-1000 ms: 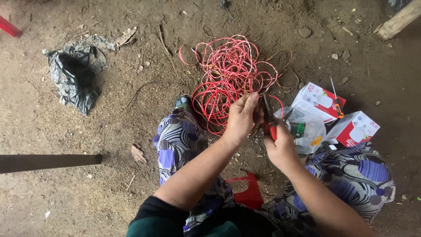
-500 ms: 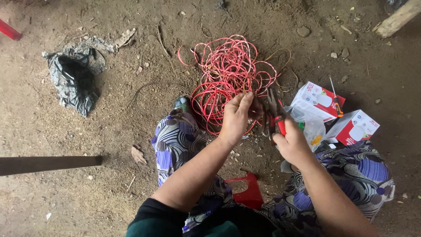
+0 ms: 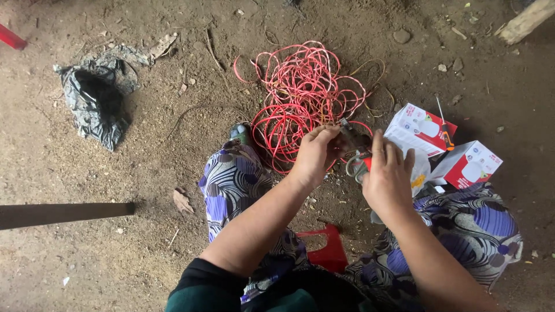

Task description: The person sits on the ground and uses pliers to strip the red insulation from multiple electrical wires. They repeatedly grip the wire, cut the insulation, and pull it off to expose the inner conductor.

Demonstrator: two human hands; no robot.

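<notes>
Two red-white boxes [image 3: 420, 128] beside right hand [image 3: 386, 179] pinching pliers [image 3: 354, 138], left hand [image 3: 315, 153] pinching wire [image 3: 300, 92].

Most of the small dark metal tool [image 3: 351, 138] is hidden between the hands, so its kind cannot be told. The red plastic stool [image 3: 325, 249] shows only a corner between the patterned-cloth knees. The red plastic bar [image 3: 10, 37] is cut off by the left edge, the pale wooden plank [image 3: 525, 22] by the top-right corner.

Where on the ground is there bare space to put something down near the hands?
Bare dirt lies between the crumpled black bag and the red wire coil, and lower left below the dark bar. It is crowded around the left hand and right hand, by the white-and-red boxes.
</notes>
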